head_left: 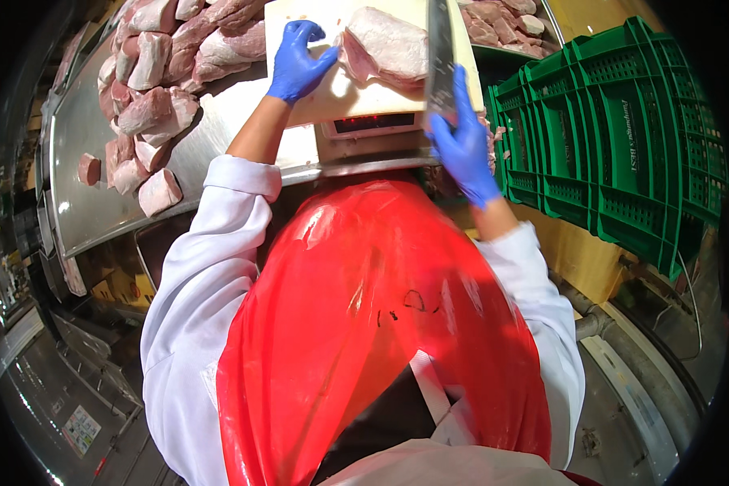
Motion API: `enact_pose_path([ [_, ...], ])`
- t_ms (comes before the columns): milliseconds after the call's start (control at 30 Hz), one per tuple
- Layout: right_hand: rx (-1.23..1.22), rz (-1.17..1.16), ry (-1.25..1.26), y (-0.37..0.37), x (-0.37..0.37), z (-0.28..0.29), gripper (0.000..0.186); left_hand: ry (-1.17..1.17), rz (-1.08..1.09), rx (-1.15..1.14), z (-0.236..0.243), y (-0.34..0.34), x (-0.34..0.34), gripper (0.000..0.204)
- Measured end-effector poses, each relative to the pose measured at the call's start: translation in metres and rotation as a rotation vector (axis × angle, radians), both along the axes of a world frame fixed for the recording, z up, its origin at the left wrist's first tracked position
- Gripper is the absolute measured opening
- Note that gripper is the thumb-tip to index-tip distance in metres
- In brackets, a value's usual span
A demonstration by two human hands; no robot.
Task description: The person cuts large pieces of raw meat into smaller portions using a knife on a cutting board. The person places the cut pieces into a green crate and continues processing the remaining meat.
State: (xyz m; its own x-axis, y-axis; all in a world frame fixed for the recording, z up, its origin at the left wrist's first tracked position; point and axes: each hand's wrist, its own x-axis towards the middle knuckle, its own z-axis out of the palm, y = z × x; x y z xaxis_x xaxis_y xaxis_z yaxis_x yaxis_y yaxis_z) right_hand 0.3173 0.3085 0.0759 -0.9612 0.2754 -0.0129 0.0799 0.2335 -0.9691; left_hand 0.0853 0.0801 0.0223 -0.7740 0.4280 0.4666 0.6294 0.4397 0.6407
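A large piece of pale, fat-covered meat (389,44) lies on a white cutting board (287,117) in front of me. At its left end, where pink flesh shows, is my left hand (298,63) in a blue glove. Its thumb points toward the meat and stands apart from the fingers, with nothing seen between them. My right hand (467,154), also gloved in blue, grips a broad-bladed knife (441,61). The forefinger stretches along the knife, whose blade points away from me over the board, beside the meat's right end. The knife is slightly blurred, and its handle is mostly hidden.
Many meat chunks (150,61) are piled on the steel table (81,206) at left. A device with a lit red display (373,124) sits under the board's near edge. Green plastic crates (599,138) stand at right. More cut meat (502,24) lies in a container at the far right.
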Motion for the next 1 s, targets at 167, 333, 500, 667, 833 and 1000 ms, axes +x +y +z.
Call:
enact_pose_path([
  [167,0.486,-0.062,0.169,-0.008,-0.076,-0.035,0.074,-0.286,0.050,-0.289,0.011,0.032,0.030,0.039],
  [333,0.894,0.011,0.073,0.010,-0.086,-0.014,0.073,-0.408,0.140,-0.216,0.010,0.020,0.034,0.040],
  [500,0.999,0.154,0.190,-0.036,-0.100,-0.014,0.083,-0.421,0.184,-0.234,0.015,0.020,0.041,0.045],
  [667,1.117,0.392,-0.170,-0.044,-0.092,0.008,0.082,-0.353,0.216,-0.223,0.002,0.015,0.042,0.044],
  [833,1.186,0.518,-0.274,-0.005,-0.016,0.032,0.086,-0.356,0.243,-0.196,0.004,0.000,0.049,0.038],
  [1000,1.087,0.482,-0.337,0.036,0.066,0.037,0.085,-0.362,0.200,0.233,0.012,-0.068,0.032,0.023],
])
